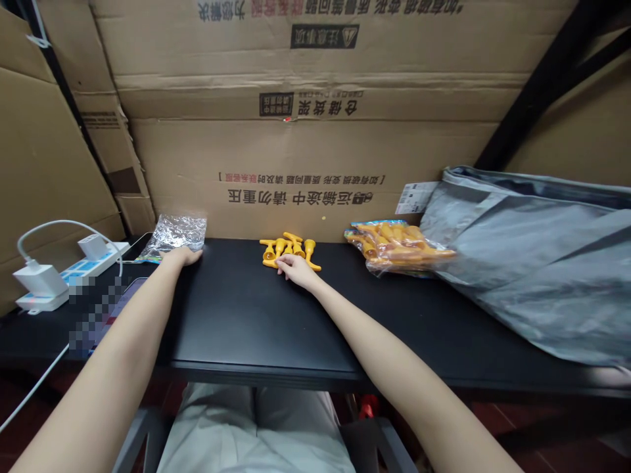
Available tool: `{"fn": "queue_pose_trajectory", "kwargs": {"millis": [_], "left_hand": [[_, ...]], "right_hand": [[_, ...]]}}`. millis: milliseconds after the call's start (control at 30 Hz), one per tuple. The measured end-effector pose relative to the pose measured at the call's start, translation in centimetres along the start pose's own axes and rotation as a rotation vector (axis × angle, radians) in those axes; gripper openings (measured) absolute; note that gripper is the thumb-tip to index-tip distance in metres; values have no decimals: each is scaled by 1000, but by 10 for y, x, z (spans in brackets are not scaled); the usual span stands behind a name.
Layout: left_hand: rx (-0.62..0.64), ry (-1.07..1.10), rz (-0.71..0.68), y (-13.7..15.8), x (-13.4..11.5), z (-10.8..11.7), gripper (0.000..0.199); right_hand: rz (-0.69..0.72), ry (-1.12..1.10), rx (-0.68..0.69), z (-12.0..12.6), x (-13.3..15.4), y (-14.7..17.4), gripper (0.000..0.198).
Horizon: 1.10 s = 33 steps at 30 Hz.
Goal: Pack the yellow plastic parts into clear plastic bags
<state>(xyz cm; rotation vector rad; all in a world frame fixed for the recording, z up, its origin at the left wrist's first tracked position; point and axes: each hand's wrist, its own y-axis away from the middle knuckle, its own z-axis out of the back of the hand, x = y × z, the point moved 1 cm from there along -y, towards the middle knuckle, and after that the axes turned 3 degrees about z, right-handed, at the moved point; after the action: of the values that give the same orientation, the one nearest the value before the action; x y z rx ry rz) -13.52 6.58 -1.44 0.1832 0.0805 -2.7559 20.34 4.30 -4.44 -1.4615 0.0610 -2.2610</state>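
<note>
My left hand lies on the near edge of a crinkled clear plastic bag at the back left of the table, its fingers spread. At the middle back, my right hand has thumb and forefinger pinched at the near edge of a small cluster of yellow plastic pieces. Each piece has a cup-like end and a thin stem; several lie side by side. The fingertips seem to be on one piece at the near left of the cluster, partly covered by my hand.
A clear bag of more yellow pieces lies at right, beside a big grey fabric bag. A power strip with white plugs and a cable, plus a partly blurred phone-like device, are at left. A cardboard wall closes the back.
</note>
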Motion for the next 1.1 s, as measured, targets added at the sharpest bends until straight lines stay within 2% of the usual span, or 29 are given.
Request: {"fn": "queue_pose_trajectory", "kwargs": {"millis": [100, 200, 300, 400, 733, 967, 1100], "left_hand": [[1, -80, 94, 9, -4, -7, 62], [-81, -88, 9, 13, -8, -14, 48], [-72, -77, -26, 12, -12, -17, 39], [-91, -70, -22, 13, -18, -17, 38], [-274, -96, -53, 30, -30, -15, 39], [-185, -119, -49, 32, -50, -15, 38], [-126, -120, 0, 31, -60, -13, 40]], "right_hand": [[7, 18, 2, 1, 1, 1, 13], [-4, 35, -20, 1, 2, 0, 14], [-25, 27, -41, 1, 2, 0, 12], [-41, 21, -44, 0, 3, 1, 12], [-31, 26, -24, 1, 3, 0, 12], [0, 6, -26, 2, 0, 1, 8], [-2, -105, -70, 5, 1, -2, 16]]}}
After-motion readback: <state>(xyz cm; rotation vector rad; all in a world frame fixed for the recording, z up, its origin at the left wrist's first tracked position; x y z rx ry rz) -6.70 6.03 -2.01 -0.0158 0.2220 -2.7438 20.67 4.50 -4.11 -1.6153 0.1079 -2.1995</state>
